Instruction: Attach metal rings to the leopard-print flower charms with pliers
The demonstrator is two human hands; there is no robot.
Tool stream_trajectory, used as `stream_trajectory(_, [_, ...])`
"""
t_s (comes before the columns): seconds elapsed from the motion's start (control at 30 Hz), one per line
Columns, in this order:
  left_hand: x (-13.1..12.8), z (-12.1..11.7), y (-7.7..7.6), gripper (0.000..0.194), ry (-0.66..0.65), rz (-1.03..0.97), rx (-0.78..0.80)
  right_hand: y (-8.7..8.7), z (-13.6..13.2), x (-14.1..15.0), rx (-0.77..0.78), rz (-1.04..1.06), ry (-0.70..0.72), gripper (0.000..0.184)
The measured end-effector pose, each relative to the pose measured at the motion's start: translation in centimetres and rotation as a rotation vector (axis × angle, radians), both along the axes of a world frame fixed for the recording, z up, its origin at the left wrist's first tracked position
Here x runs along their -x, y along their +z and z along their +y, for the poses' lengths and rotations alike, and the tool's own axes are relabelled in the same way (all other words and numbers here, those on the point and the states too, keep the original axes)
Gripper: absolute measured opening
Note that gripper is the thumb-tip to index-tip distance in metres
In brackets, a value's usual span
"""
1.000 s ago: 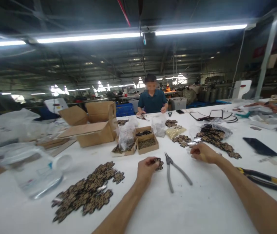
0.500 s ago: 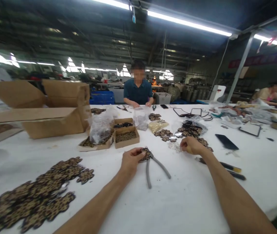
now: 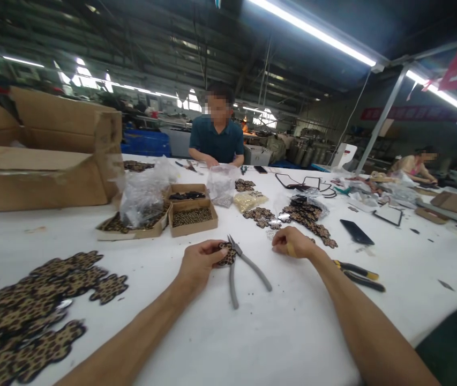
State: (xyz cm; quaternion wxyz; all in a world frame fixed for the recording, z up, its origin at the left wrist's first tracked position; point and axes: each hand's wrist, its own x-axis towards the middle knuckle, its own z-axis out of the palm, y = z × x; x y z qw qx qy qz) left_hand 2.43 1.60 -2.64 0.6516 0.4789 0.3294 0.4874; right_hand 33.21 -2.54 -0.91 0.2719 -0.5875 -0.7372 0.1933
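My left hand [image 3: 200, 261] pinches a small leopard-print flower-shaped patch [image 3: 227, 254] between thumb and fingers. Grey-handled pliers [image 3: 248, 261] lie on the white table just right of that patch, jaws pointing away and handles spread. To their right, my right hand [image 3: 292, 242] is closed, its fingertips pressed together close above the table; what they hold, if anything, is too small to make out. Beside these fingertips is a scatter of tiny shiny pieces [image 3: 271, 234]. A large heap of similar patches [image 3: 31, 300] spreads across the left, and more patches [image 3: 308, 219] lie beyond my right hand.
Small boxes of brassy bits [image 3: 192, 217] stand ahead, with a clear plastic bag [image 3: 142, 198] and a big carton [image 3: 39, 179] to their left. On the right lie a black phone [image 3: 357, 231] and yellow-black pliers [image 3: 360, 275]. A co-worker [image 3: 217, 134] sits across the table.
The camera view has swung to the right. My left hand has brought the patch up beside the grey pliers, and my right hand has come slightly nearer to them.
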Motion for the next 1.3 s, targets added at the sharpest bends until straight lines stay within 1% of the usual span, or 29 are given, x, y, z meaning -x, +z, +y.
stream_trajectory(0.13, [0.1, -0.1, -0.2, 0.042, -0.014, 0.024, -0.042, -0.8, 0.4, 0.5, -0.017, -0.032, -0.033, 0.012])
stream_trajectory(0.37, [0.2, -0.6, -0.2, 0.04, -0.019, 0.024, -0.04, -1.5, 0.6, 0.4, 0.009, -0.073, -0.094, 0.009])
stream_trajectory(0.57, [0.4, -1.2, 0.0, 0.031, -0.036, 0.043, -0.037, -1.2, -0.3, 1.3, 0.012, -0.085, -0.099, 0.003])
stream_trajectory(0.63, [0.5, -1.4, 0.3, 0.026, -0.027, 0.027, -0.009, -1.0, -0.5, 1.9, -0.013, -0.07, -0.104, 0.004])
stream_trajectory(0.7, [0.6, -1.5, 0.7, 0.022, -0.034, -0.024, 0.054, -0.7, -0.5, 2.8, -0.043, -0.045, -0.105, 0.008])
stream_trajectory(0.77, [0.6, -1.8, 1.1, 0.022, -0.075, -0.099, 0.132, -0.4, -0.4, 4.2, -0.054, 0.1, -0.074, 0.014])
stream_trajectory(0.83, [0.7, -2.2, 1.5, 0.023, -0.141, -0.14, 0.184, -0.1, -0.5, 5.9, -0.055, 0.359, -0.004, 0.018])
stream_trajectory(0.9, [0.6, -2.7, 1.7, 0.024, -0.187, -0.123, 0.175, 0.4, -0.8, 7.7, -0.048, 0.594, 0.073, 0.02])
stream_trajectory(0.93, [0.5, -3.0, 1.7, 0.026, -0.192, -0.097, 0.156, 0.6, -1.1, 8.5, -0.043, 0.656, 0.102, 0.021])
stream_trajectory(1.0, [0.2, -3.7, 1.8, 0.031, -0.186, -0.036, 0.124, 1.1, -1.7, 9.9, -0.021, 0.717, 0.142, 0.022])
stream_trajectory(1.1, [-0.1, -4.5, 1.9, 0.039, -0.199, 0.015, 0.098, 1.5, -2.4, 11.2, -0.012, 0.763, 0.182, 0.024])
stream_trajectory(1.17, [-0.3, -4.8, 2.0, 0.041, -0.203, 0.017, 0.08, 1.6, -2.7, 11.7, -0.01, 0.782, 0.204, 0.023])
stream_trajectory(1.3, [-0.5, -5.0, 1.9, 0.041, -0.156, 0.039, 0.061, 1.3, -2.9, 12.3, 0.017, 0.818, 0.225, 0.021])
